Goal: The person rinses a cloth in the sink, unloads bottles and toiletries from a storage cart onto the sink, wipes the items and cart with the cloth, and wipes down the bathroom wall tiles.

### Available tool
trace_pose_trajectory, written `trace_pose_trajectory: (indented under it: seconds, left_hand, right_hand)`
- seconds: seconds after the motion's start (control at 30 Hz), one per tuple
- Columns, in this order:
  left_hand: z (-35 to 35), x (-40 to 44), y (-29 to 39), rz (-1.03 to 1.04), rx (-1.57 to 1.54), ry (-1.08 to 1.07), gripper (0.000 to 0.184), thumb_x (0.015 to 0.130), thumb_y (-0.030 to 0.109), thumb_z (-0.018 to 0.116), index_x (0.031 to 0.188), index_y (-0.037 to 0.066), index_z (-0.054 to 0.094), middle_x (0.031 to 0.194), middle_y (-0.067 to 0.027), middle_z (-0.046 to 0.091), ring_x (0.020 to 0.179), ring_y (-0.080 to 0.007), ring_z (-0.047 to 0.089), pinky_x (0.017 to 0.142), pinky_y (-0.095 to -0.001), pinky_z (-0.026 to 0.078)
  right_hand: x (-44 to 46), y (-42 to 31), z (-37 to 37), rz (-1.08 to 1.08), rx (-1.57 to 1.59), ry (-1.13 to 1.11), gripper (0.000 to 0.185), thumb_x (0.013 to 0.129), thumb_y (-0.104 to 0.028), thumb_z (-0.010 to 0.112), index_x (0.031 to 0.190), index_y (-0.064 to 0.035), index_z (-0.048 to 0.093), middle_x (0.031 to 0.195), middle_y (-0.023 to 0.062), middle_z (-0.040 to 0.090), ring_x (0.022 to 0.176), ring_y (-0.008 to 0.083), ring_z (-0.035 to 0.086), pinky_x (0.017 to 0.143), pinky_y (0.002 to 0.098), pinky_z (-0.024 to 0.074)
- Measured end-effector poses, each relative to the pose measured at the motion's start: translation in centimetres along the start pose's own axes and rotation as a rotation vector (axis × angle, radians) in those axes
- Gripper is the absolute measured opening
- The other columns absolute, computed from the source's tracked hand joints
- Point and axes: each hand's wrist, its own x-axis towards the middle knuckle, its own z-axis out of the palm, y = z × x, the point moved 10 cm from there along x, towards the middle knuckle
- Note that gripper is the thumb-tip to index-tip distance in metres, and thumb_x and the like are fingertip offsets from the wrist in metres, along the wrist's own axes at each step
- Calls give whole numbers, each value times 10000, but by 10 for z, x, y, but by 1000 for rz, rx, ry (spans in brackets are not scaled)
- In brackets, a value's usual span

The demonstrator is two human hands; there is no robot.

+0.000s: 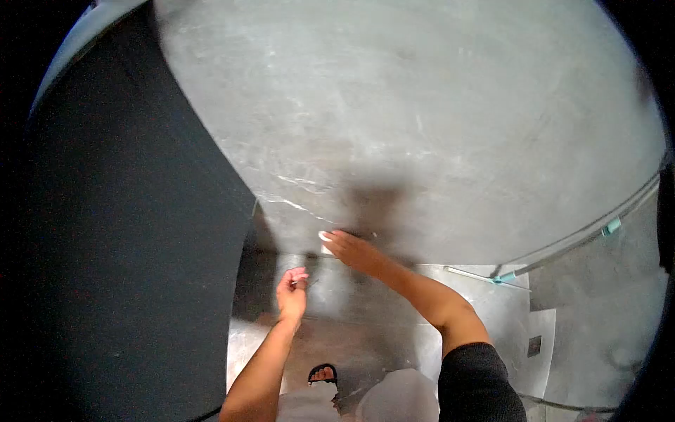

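Note:
My right hand (pixel 348 247) is closed on a small white piece (pixel 324 235), perhaps a pad or folded cloth, at the lower part of a grey, smeared wall (pixel 436 105). What the piece is made of cannot be made out. Below and to the left, my left hand (pixel 292 292) hangs apart from the wall, its fingers loosely bent and nothing visible in them. Pale scratch-like streaks (pixel 292 204) mark the wall just above my right hand, and a dark shadow falls there.
A large black panel (pixel 133 232) stands close on the left. To the right, a thin rod with a teal fitting (pixel 504 278) lies near the wall's foot. A dark square (pixel 534 345) sits in a pale strip. My sandalled foot (pixel 323 374) is on the grey floor.

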Motion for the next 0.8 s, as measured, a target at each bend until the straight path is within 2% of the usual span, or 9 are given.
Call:
trace_pose_trajectory:
  seconds: [0.2,0.3,0.37,0.4,0.47,0.53,0.67,0.7,0.8]
  left_hand:
    - [19,-1,10,-1,53,-50,214,951,36,532,1129,108,627,1011,26,665,896,-92,609,724,-250,460]
    - [40,-4,29,64,51,-141,170,987,105,542,1135,115,625,1003,31,675,880,-95,622,695,-248,467]
    - [58,-8,69,194,120,-158,202,959,6,521,1137,30,613,956,-6,676,841,-76,594,743,-231,464]
    - [69,-21,105,248,157,-193,258,926,-18,519,1164,28,606,1053,-77,672,936,-166,623,820,-286,482]
    - [108,-74,238,759,309,-159,332,888,-42,517,1202,35,595,1144,-131,632,1042,-252,602,899,-343,467]
    - [133,-108,309,1063,374,-188,481,822,-44,520,1297,27,550,1327,-213,514,1230,-397,497,1038,-452,384]
    - [138,-140,398,1347,538,-65,583,844,13,547,1410,-22,414,1467,-258,383,1354,-420,381,1126,-509,260]
    - [138,-143,420,1389,584,-42,622,841,28,559,1433,-33,379,1496,-264,342,1382,-424,343,1138,-522,228]
    - [143,-154,482,1472,697,35,720,832,70,598,1476,-44,298,1552,-265,249,1439,-423,247,1159,-540,164]
  right_hand:
    - [-81,61,-51,244,-26,-153,562,926,-323,521,1469,-217,419,1528,-83,381,1415,140,311,1177,373,210]
    - [-149,98,-87,489,-128,-101,556,913,-239,566,1449,-150,448,1543,-2,371,1414,174,314,1167,398,236]
    - [-198,159,-144,797,-115,193,564,905,-230,569,1439,-97,443,1545,109,347,1421,240,316,1166,441,227]
    - [-216,182,-179,943,-108,361,569,901,-226,570,1433,-70,440,1546,164,335,1425,274,318,1165,463,222]
    - [-190,235,-246,1228,-80,722,507,843,-86,599,1339,-43,502,1502,261,339,1347,416,361,1102,531,295]
    - [-119,248,-286,1136,55,730,495,815,-24,611,1303,-40,532,1454,295,380,1281,475,414,1061,568,337]
    - [-73,251,-308,494,-41,450,493,852,-64,573,1343,-76,522,1372,251,482,1215,429,488,1049,556,349]
    - [-98,272,-331,606,-139,510,471,881,-145,569,1346,-88,521,1364,217,506,1151,398,540,1028,518,389]
    - [-199,330,-408,1072,-244,911,536,915,-194,533,1398,11,422,1451,249,410,1314,427,395,1113,509,292]
